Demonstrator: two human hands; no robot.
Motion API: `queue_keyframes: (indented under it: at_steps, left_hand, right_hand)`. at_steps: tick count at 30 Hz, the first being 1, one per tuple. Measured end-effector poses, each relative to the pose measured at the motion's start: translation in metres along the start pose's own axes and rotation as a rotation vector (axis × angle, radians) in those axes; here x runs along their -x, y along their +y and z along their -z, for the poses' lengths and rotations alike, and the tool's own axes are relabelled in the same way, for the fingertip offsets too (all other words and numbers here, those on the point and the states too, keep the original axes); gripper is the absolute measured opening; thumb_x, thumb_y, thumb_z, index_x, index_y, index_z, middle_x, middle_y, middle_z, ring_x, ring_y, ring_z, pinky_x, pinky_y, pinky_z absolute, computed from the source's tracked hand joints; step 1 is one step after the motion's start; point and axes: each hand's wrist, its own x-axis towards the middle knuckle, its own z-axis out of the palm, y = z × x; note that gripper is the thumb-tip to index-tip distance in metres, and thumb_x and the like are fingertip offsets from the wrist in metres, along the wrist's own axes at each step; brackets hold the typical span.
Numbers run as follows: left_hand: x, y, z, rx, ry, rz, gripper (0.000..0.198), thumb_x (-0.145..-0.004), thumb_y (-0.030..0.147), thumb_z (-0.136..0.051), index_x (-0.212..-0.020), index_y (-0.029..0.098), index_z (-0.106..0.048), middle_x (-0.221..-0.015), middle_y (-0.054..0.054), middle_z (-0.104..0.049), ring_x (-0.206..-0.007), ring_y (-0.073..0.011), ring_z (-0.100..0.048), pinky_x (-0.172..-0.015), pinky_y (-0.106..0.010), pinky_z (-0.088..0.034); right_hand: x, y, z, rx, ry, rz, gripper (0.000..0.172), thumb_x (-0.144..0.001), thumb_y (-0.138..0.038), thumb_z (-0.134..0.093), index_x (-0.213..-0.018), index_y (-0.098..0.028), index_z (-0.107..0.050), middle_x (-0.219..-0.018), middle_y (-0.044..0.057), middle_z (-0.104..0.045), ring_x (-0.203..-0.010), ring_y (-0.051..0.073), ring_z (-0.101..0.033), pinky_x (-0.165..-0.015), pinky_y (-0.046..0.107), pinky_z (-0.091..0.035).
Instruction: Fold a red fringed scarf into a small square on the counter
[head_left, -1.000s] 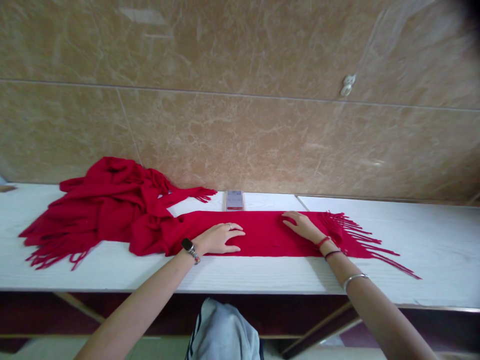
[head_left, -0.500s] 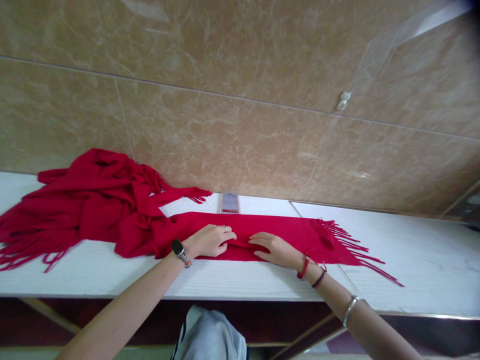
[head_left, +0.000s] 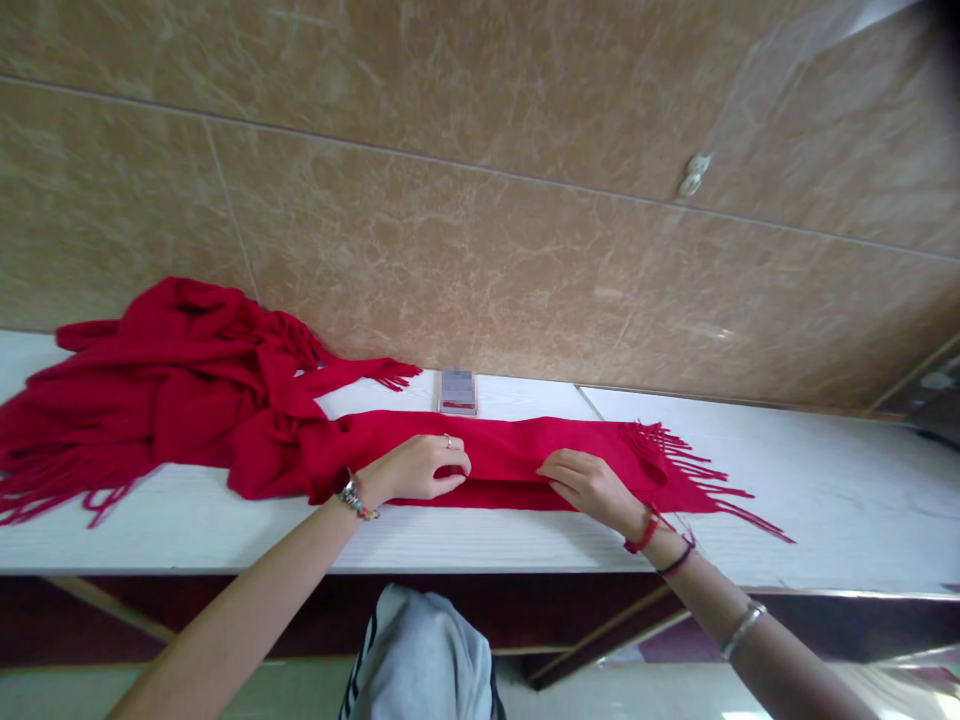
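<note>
You work with both hands on a red fringed cloth point(head_left: 510, 450), whose flat strip lies just on the near side of the phone-like object point(head_left: 457, 392) on the white tabletop point(head_left: 825, 500); a crumpled red heap point(head_left: 172, 390) spreads to that object's left. Your left hand point(head_left: 424, 468), nearer you and slightly left of the object, pinches the strip's upper layer between thumb and fingers. Your right hand point(head_left: 589, 485), nearer you and rightward of it, pinches the same layer (a lower layer shows beneath the edge). A tiled wall point(head_left: 450, 270) rises behind the object.
</note>
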Motion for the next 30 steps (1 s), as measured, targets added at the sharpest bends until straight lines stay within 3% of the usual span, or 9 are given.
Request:
queue_keyframes:
  at_steps: [3,6,9,14,21,27,30]
  left_hand:
    - [-0.001,0.005,-0.002,0.033,-0.154,-0.016,0.011,-0.077,0.013,-0.051,-0.071,0.019,-0.059,-0.069,0.002,-0.056,-0.065,-0.0107,-0.052,-0.066,-0.020,-0.038]
    - [-0.003,0.005,-0.003,0.070,-0.210,-0.003,0.011,-0.073,0.011,-0.052,-0.071,0.019,-0.059,-0.066,0.002,-0.056,-0.062,-0.0102,-0.050,-0.062,-0.020,-0.037]
    - [-0.003,0.004,-0.002,0.087,-0.195,-0.001,0.010,-0.073,0.011,-0.051,-0.071,0.018,-0.059,-0.066,0.002,-0.056,-0.062,-0.0102,-0.050,-0.062,-0.020,-0.036]
    - [-0.004,0.004,0.006,0.124,-0.057,0.031,0.010,-0.076,0.013,-0.049,-0.075,0.017,-0.057,-0.074,0.001,-0.057,-0.069,-0.0106,-0.051,-0.070,-0.021,-0.037]
    - [-0.003,0.004,-0.001,0.162,-0.251,-0.008,0.011,-0.070,0.009,-0.051,-0.069,0.018,-0.057,-0.064,0.003,-0.056,-0.061,-0.0096,-0.049,-0.061,-0.019,-0.036]
    - [-0.003,0.003,-0.001,0.174,-0.262,0.026,0.005,-0.074,0.019,-0.056,-0.072,0.017,-0.059,-0.065,0.003,-0.057,-0.060,-0.0096,-0.051,-0.061,-0.020,-0.037]
    - [-0.005,0.006,-0.006,0.137,-0.192,0.047,0.017,-0.082,0.032,-0.052,-0.085,0.018,-0.061,-0.084,-0.002,-0.061,-0.079,-0.0134,-0.055,-0.076,-0.023,-0.039]
  right_hand:
    - [0.007,-0.007,-0.001,-0.068,-0.090,0.031,0.024,-0.088,-0.019,-0.040,-0.092,-0.019,-0.063,-0.086,0.007,-0.064,-0.082,0.016,-0.059,-0.071,0.029,-0.050]
    - [0.011,-0.009,-0.004,-0.120,-0.097,0.021,0.025,-0.088,-0.020,-0.039,-0.093,-0.019,-0.064,-0.087,0.007,-0.064,-0.082,0.015,-0.059,-0.071,0.028,-0.050]
    - [0.013,-0.008,-0.003,-0.126,-0.072,0.016,0.025,-0.089,-0.021,-0.039,-0.093,-0.020,-0.064,-0.085,0.007,-0.064,-0.080,0.015,-0.059,-0.070,0.029,-0.051]
    - [0.013,-0.009,0.005,-0.099,0.126,-0.054,0.021,-0.087,-0.020,-0.044,-0.095,-0.019,-0.063,-0.083,0.008,-0.064,-0.080,0.016,-0.059,-0.069,0.030,-0.050]
    - [0.017,-0.014,0.007,-0.084,-0.119,0.077,0.025,-0.088,-0.019,-0.040,-0.094,-0.018,-0.065,-0.089,0.008,-0.064,-0.084,0.017,-0.059,-0.073,0.031,-0.050]
    - [0.020,-0.010,0.003,-0.090,-0.134,0.047,0.026,-0.088,-0.020,-0.040,-0.097,-0.018,-0.064,-0.091,0.008,-0.064,-0.085,0.016,-0.059,-0.074,0.031,-0.050]
    - [0.019,-0.010,0.002,-0.070,-0.126,0.043,0.027,-0.088,-0.018,-0.039,-0.098,-0.019,-0.064,-0.093,0.008,-0.064,-0.087,0.017,-0.059,-0.075,0.032,-0.050]
